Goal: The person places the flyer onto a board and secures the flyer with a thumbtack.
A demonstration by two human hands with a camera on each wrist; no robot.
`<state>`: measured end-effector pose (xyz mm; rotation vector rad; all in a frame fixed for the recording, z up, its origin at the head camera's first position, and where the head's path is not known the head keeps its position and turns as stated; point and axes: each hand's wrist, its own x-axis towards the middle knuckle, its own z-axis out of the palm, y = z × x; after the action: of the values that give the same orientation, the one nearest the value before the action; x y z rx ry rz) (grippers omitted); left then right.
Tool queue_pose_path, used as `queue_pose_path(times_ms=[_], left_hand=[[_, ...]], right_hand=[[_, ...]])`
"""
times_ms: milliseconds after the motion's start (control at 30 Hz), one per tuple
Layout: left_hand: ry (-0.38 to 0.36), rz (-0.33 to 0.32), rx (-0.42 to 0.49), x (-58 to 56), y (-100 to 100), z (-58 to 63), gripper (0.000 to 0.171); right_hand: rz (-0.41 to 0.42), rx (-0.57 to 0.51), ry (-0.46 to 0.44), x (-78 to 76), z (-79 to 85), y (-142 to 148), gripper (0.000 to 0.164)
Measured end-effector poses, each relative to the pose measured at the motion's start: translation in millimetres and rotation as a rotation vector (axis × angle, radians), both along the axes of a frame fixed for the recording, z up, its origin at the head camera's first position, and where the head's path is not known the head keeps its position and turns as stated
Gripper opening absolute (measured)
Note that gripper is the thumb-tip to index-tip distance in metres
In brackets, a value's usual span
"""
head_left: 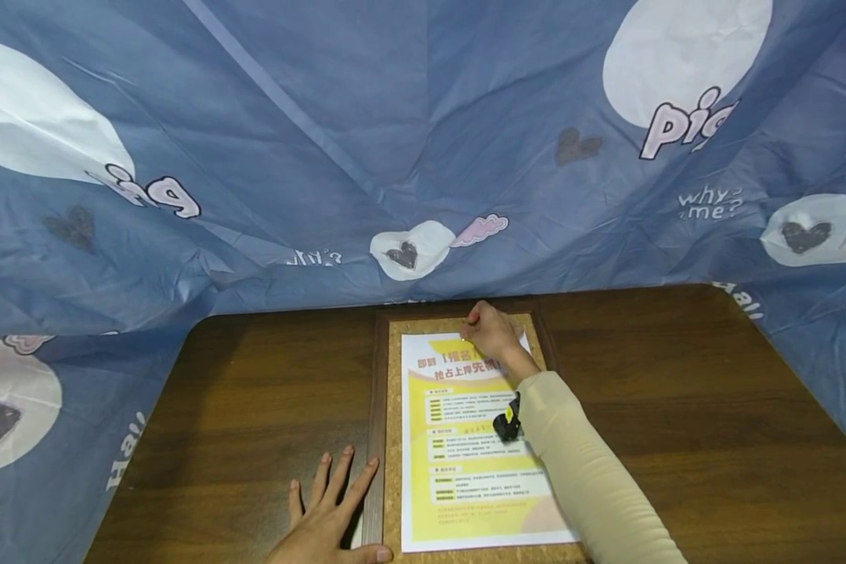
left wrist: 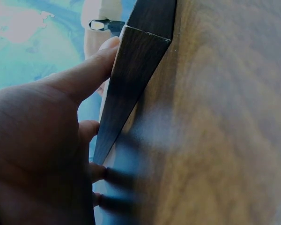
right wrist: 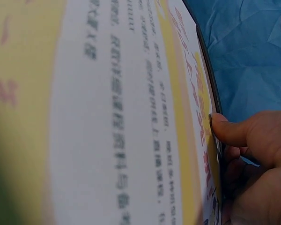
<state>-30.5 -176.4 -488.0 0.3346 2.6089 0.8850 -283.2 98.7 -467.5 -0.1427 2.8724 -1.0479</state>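
A yellow and white printed poster [head_left: 475,470] lies on a framed cork board [head_left: 393,439] on the table. My right hand [head_left: 493,333] is at the poster's top edge, its fingers curled and its thumb and fingertips pinching a small pale thing too hidden to name. In the right wrist view, that thumb [right wrist: 229,131] meets the poster's far edge. My left hand [head_left: 320,521] lies beside the board's left side with fingers spread. Its thumb rests on the wooden frame [left wrist: 131,79] in the left wrist view, the other fingertips close along the frame's side.
The brown wooden table [head_left: 268,392] has rounded far corners. Behind it hangs a blue printed cloth [head_left: 310,157] that reaches down to the table's back edge. A black strap device [head_left: 507,423] is on the right wrist, over the poster.
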Motion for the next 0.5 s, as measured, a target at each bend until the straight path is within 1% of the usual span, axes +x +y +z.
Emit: queue_pose_path(times_ms=[100, 233, 500], left_hand=[[0.014, -0.001, 0.005, 0.4, -0.5, -0.5, 0.106], [0.024, 0.013, 0.008, 1.4, -0.7, -2.2, 0.106], [-0.007, 0.01, 0.004, 0.7, 0.2, 1.3, 0.105]], right_hand=[[-0.006, 0.008, 0.003, -1.3, 0.3, -0.5, 0.019], [-0.014, 0.023, -0.002, -2.0, -0.1, -1.0, 0.018], [-0.019, 0.034, -0.009, -2.2, -0.9, -0.7, 0.019]])
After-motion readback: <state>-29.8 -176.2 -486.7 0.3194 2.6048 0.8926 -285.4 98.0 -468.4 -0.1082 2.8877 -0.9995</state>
